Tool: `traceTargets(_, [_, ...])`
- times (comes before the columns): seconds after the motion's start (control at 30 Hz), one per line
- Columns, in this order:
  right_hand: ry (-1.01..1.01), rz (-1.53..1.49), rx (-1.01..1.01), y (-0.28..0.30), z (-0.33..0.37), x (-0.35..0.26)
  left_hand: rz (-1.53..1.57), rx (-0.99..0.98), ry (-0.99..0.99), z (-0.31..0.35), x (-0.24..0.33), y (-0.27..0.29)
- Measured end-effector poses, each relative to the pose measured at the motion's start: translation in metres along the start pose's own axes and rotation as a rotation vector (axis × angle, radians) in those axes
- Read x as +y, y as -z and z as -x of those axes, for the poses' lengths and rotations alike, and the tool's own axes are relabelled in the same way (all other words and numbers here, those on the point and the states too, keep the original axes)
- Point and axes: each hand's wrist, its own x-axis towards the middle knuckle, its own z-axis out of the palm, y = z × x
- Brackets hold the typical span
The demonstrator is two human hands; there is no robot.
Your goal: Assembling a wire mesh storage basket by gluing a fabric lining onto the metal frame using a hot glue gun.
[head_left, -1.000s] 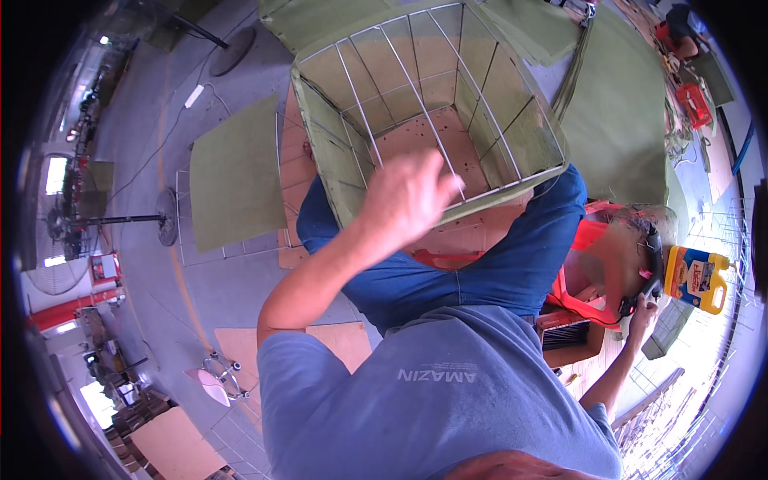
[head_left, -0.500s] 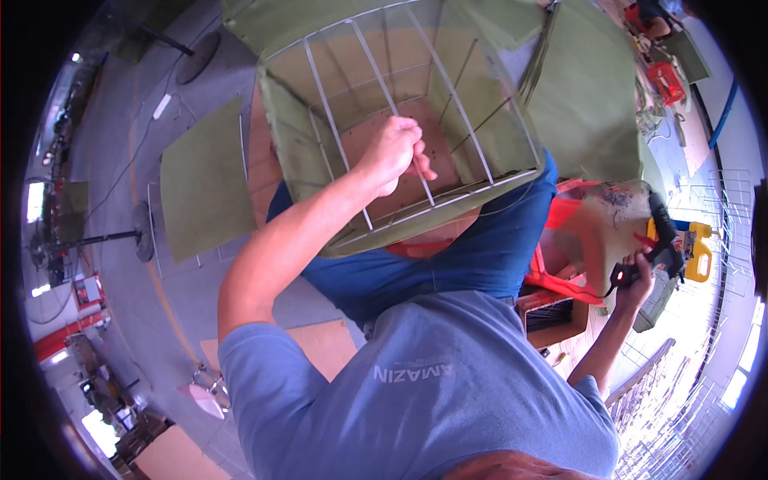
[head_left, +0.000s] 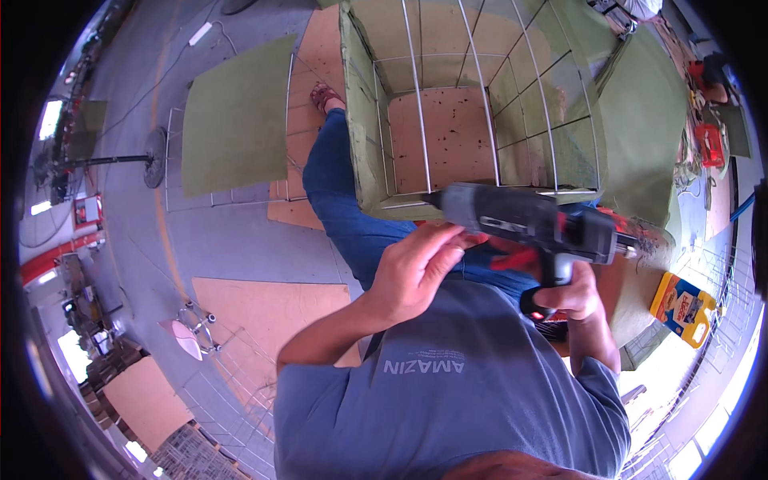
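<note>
My right hand grips the handle of a black pistol-grip power tool. Its dark nose points left, over the near rim of a wire-frame box lined with green fabric. My left hand is just below the tool's nose, thumb and fingers drawn together. The tool partly covers its fingertips, so what they hold, if anything, is hidden. The box rests at my knees, its open wire side facing up and a brown board showing at its bottom.
A flat green fabric panel on wire lies on the floor to the left, near a black stand. A brown board lies nearer. To the right are a yellow and blue container and a large green sheet.
My left hand has let go of the box's wire and come back toward my body. My right hand has brought the power tool from the far right to the box's near rim.
</note>
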Motion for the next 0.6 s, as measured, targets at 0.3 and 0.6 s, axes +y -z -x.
traceTargets(0.3, [-0.202,-0.258,-0.1,-0.049,-0.06,-0.029,0.054,0.169,0.394,0.03,-0.019,0.014])
traceTargets(0.6, [-0.216,0.01,-0.167,-0.065,-0.073,-0.04,0.087,0.223,0.412,0.044,-0.027,0.022])
